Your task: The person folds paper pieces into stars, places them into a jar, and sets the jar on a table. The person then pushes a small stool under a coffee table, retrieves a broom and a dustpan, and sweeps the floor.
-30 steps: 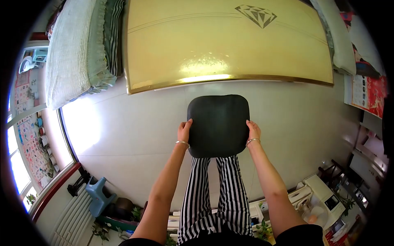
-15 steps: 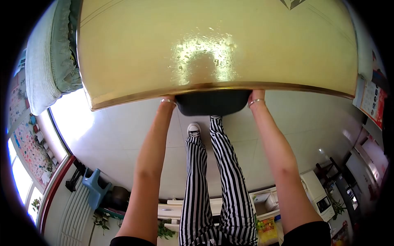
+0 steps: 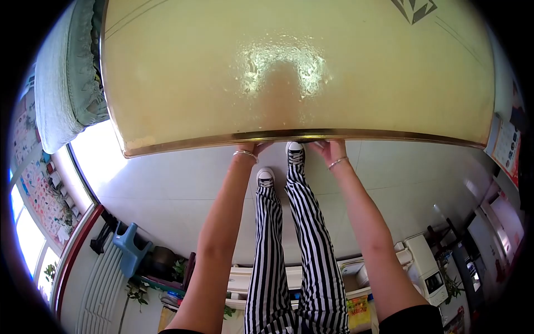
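A long cream tabletop [image 3: 178,106] with a brown and gold rim [image 3: 289,135] spans the upper view. My left hand [image 3: 252,147] reaches to the underside of its near edge, thumb side pointing inward; most fingers are hidden. A little to the right, my right hand [image 3: 334,149] is in the same place, with its thumb side turned toward the left hand and the other fingers out of sight. Whether either hand grips anything beneath the table cannot be made out. The dark seat that stood between the hands is no longer visible. Both wrists carry bracelets.
A pale cushioned seat [image 3: 58,100] is at the table's left end. My shoes [image 3: 296,156] and striped trousers [image 3: 311,222] are on tiled floor [image 3: 178,183]. Behind stand a blue plastic stool [image 3: 130,249], a radiator [image 3: 103,284], a white cabinet [image 3: 238,278] and a yellow packet [image 3: 359,312].
The dark seat has gone from view under the table. My hands have come closer together below the rim. One shoe, formerly covered by the seat, now shows.
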`<action>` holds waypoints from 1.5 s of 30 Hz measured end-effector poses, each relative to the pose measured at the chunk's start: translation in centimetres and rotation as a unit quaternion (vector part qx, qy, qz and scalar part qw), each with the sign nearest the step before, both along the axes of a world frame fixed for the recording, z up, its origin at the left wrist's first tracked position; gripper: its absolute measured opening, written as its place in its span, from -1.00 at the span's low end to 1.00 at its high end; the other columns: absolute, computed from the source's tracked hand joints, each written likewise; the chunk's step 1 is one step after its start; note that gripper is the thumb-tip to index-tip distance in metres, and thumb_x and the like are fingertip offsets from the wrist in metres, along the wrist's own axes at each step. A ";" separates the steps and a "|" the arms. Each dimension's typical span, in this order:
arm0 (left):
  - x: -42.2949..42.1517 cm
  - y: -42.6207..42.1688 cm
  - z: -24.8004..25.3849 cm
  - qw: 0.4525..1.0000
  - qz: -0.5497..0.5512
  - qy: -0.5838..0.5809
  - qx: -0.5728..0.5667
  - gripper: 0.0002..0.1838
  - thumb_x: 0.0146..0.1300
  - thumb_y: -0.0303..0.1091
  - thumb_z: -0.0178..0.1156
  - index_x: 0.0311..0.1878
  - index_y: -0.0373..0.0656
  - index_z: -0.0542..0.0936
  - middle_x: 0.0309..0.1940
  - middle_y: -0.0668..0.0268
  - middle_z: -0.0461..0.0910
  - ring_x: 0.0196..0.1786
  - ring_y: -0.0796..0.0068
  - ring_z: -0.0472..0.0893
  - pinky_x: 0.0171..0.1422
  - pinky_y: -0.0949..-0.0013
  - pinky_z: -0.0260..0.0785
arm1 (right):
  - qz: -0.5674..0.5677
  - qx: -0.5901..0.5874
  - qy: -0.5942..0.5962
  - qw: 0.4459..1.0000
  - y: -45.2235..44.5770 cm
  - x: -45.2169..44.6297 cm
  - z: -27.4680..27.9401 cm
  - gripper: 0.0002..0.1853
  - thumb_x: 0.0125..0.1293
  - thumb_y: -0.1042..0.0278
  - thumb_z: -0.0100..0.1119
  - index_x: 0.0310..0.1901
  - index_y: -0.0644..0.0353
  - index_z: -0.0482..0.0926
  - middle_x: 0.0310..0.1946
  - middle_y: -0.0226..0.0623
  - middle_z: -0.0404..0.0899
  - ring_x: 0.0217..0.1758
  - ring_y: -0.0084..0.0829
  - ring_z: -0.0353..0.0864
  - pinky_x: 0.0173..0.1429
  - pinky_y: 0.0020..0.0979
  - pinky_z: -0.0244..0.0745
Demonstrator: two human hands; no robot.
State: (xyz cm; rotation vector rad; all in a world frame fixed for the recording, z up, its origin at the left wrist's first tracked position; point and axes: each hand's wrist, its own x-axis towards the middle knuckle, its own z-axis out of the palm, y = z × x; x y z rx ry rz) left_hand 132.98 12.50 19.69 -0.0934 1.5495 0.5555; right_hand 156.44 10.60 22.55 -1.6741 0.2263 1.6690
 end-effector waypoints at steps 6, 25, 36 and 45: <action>-0.9 2.2 -3.0 0.994 0.072 -0.062 0.057 -0.53 0.30 -0.03 0.08 0.14 -0.13 0.39 0.04 0.24 0.52 0.07 0.30 0.52 0.12 0.18 0.47 | -0.080 0.024 0.001 0.997 2.6 2.0 -4.2 -0.70 0.32 0.15 0.08 -0.01 0.09 0.43 -0.16 -0.42 0.57 -0.14 -0.48 0.61 -0.14 -0.40 0.65; 2.8 0.2 6.6 0.939 0.220 -0.259 0.050 -0.65 0.37 -0.18 0.00 0.13 -0.15 0.38 0.06 0.22 0.50 0.10 0.24 0.51 0.16 0.10 0.45 | -0.107 0.036 0.050 0.992 2.1 -1.9 2.2 -0.78 0.34 0.26 0.02 -0.05 0.14 0.44 -0.09 -0.24 0.58 -0.08 -0.35 0.61 -0.09 -0.33 0.61; -0.8 -7.5 33.0 0.875 0.291 -0.375 0.097 -0.53 0.39 -0.05 -0.10 0.25 -0.10 0.30 0.27 0.19 0.34 0.32 0.18 0.31 0.38 0.04 0.18 | -0.192 0.105 0.260 0.941 -5.4 -8.4 30.0 -0.56 0.36 0.05 -0.06 0.16 0.11 0.38 0.10 -0.09 0.48 0.15 -0.16 0.49 0.20 -0.20 0.43; -5.9 -14.9 50.7 0.814 0.246 -0.497 0.172 -0.38 0.33 0.18 -0.14 0.26 -0.09 0.35 0.34 0.19 0.26 0.37 0.21 0.25 0.44 -0.03 0.02 | -0.142 0.213 0.410 0.875 -12.6 -11.2 47.0 -0.47 0.39 -0.10 -0.20 0.27 0.00 0.31 0.21 -0.03 0.37 0.24 -0.10 0.40 0.30 -0.14 0.31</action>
